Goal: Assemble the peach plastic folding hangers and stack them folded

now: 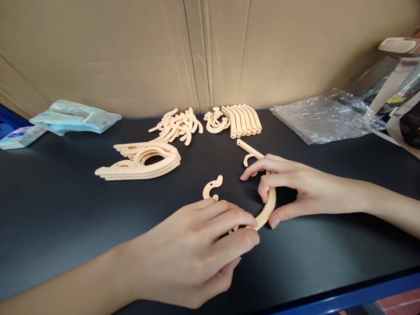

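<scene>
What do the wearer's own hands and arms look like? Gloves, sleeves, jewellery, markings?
Both bare: no gloves on the left hand or right hand. No rings, watches, bracelets or markings visible. No sleeves in view on the left forearm or right forearm. Fingers slender.

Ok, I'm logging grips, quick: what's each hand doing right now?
Left hand: closed on the near end of the curved beige piece.
Right hand: holding the same piece at its bend, thumb against fingers' opposite side.
</scene>
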{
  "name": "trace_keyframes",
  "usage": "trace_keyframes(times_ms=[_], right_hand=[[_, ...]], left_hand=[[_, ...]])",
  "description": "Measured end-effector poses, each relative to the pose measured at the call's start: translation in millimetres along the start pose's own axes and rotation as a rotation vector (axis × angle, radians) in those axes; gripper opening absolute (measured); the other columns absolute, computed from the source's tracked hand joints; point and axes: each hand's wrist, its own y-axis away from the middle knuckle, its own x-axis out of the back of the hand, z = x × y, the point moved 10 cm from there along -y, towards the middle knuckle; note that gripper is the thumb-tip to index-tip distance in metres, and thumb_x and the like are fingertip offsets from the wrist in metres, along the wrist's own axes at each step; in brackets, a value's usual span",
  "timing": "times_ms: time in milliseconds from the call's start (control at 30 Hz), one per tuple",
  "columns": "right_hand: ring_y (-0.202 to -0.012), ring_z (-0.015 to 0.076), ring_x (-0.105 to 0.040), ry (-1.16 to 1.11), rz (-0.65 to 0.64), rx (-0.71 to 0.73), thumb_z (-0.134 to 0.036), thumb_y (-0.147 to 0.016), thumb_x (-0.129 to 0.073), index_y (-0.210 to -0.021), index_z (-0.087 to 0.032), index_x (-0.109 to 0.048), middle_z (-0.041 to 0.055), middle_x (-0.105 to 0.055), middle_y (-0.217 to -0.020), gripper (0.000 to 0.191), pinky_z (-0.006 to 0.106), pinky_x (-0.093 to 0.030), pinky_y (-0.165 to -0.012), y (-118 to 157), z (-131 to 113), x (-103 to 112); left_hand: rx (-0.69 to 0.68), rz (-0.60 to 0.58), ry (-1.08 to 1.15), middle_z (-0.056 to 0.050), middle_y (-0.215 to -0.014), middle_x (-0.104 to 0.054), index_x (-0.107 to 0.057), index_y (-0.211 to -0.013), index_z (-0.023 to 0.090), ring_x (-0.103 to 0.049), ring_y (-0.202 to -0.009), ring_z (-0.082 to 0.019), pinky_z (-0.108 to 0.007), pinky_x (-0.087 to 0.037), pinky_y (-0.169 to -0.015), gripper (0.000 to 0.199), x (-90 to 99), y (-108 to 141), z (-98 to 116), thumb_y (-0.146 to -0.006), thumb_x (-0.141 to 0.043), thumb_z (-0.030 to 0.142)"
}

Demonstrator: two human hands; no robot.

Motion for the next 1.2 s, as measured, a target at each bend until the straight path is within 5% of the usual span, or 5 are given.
trace_keyframes(times_ms=[467, 667, 900, 1067, 1200], right_hand=[[-0.11, 0.0203, -0.059, -0.059, -0.007, -0.015, -0.045, -0.081, -0.078, -0.078, -0.02, -0.063, 0.0079, -0.059, -0.127, 0.03, 0.031, -0.05, -0.087, 0, 3, 0], [-0.096, 0.0157, -0.061, -0.11, -0.014, -0.077, -0.041, -0.082, -0.078, -0.082, -0.021, -0.068, 0.0059, -0.06, -0.118, 0.023, 0.024, -0.05, -0.069, 2, 6, 0], [-0.075, 0.0118, -0.056, 0.058, 0.135, -0.03, -0.039, -0.088, -0.073, -0.076, -0.019, -0.063, -0.0004, -0.056, -0.079, 0.025, 0.023, -0.043, -0.067, 1, -1, 12], [-0.065, 0.0106, -0.051, 0.145, 0.186, -0.053, -0.042, -0.089, -0.072, -0.072, -0.019, -0.054, -0.0036, -0.056, -0.071, 0.034, 0.025, -0.038, -0.065, 2, 3, 14], [-0.064, 0.0128, -0.05, 0.205, 0.252, -0.075, -0.042, -0.093, -0.066, -0.068, -0.019, -0.053, -0.0026, -0.056, -0.066, 0.037, 0.028, -0.036, -0.063, 2, 1, 17]], left_hand=[[0.165, 0.026, -0.154, -0.007, -0.13, -0.059, -0.052, -0.128, 0.016, -0.05, -0.126, -0.021, -0.036, -0.033, -0.113, 0.04, -2.0, 2, -21, -0.092, -0.044, 0.001], [0.389, 0.166, -0.331, -0.007, -0.118, -0.065, -0.053, -0.118, 0.016, -0.062, -0.102, -0.023, -0.036, -0.05, -0.085, 0.02, 14.3, 7, -48, -0.1, -0.046, 0.013], [0.491, 0.186, -0.574, -0.002, -0.094, -0.068, -0.053, -0.113, 0.017, -0.068, -0.076, -0.021, -0.032, -0.047, -0.057, 0.018, 24.8, 10, -46, -0.095, -0.053, 0.017], [0.533, 0.23, -0.594, -0.008, -0.125, -0.065, -0.045, -0.132, 0.017, -0.064, -0.059, -0.012, -0.027, -0.04, -0.043, 0.038, 28.7, 15, -39, -0.095, -0.052, 0.018], [0.379, 0.217, -0.305, -0.01, -0.138, -0.057, -0.043, -0.134, 0.017, -0.066, -0.07, -0.01, -0.023, -0.05, -0.052, 0.037, 22.1, 9, -26, -0.098, -0.05, 0.018]])
